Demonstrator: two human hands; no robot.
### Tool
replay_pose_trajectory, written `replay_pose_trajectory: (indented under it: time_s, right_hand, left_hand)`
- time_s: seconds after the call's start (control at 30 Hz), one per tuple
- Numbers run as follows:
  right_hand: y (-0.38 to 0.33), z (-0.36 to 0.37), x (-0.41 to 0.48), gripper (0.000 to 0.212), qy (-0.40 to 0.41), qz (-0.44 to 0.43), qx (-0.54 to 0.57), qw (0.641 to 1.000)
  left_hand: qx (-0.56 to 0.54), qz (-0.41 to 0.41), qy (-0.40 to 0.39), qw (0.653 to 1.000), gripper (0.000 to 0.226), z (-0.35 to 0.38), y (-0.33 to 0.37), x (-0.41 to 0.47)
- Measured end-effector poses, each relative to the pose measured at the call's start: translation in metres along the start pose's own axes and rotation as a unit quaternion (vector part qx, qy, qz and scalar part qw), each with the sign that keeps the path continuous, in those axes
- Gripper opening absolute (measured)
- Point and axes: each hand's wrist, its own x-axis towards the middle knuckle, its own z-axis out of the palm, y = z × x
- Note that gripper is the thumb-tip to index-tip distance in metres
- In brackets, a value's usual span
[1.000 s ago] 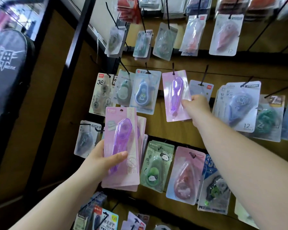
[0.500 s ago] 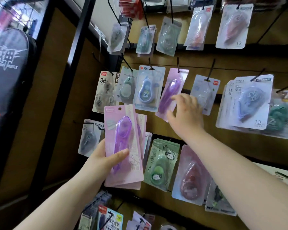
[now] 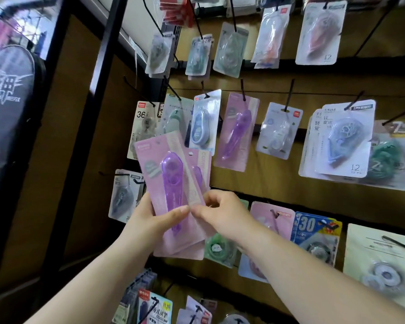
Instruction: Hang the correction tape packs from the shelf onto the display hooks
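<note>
My left hand (image 3: 153,217) grips a fanned stack of pink packs (image 3: 171,183), each with a purple correction tape under a clear blister. The thumb lies across the front pack. My right hand (image 3: 220,211) pinches the lower right edge of the front pack, its fingertips next to my left thumb. One identical pink pack (image 3: 236,132) hangs alone on a black display hook (image 3: 243,90) in the middle row, up and to the right of the stack.
Brown board with rows of black hooks carries other tape packs: a blue one (image 3: 202,122) left of the hung pack, a white one (image 3: 279,130) right of it, a green one (image 3: 219,250) under my hands. A black post (image 3: 89,113) stands at left.
My right hand let go of the pink pack on the hook and came down to the stack in my left hand. The stack has fanned out and tilted left.
</note>
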Motion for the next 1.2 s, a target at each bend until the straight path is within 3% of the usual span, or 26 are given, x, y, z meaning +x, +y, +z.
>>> replay_pose_trajectory:
  time_s: [0.2, 0.4, 0.53, 0.63, 1.2]
  right_hand:
    - [0.001, -0.012, 0.005, 0.012, 0.093, -0.005, 0.068, 0.993]
    - [0.004, -0.046, 0.016, 0.016, 0.237, -0.045, 0.047, 0.969]
    - [0.0, -0.079, 0.032, 0.021, 0.292, -0.048, 0.038, 0.954]
    - [-0.004, -0.098, 0.043, 0.013, 0.332, -0.044, 0.035, 0.941]
    - [-0.015, -0.098, 0.06, 0.01, 0.315, -0.021, 0.035, 0.948]
  left_hand:
    - [0.011, -0.015, -0.008, 1.0, 0.055, 0.004, -0.005, 0.001]
    - [0.015, -0.035, 0.011, 0.999, 0.055, 0.0, -0.004, -0.001]
    - [-0.001, -0.051, 0.017, 0.999, 0.059, -0.002, 0.0, -0.002]
    - [0.002, -0.053, 0.021, 0.998, 0.058, -0.002, 0.001, -0.003]
    - [0.014, -0.066, 0.029, 0.997, 0.062, -0.01, -0.001, -0.006]
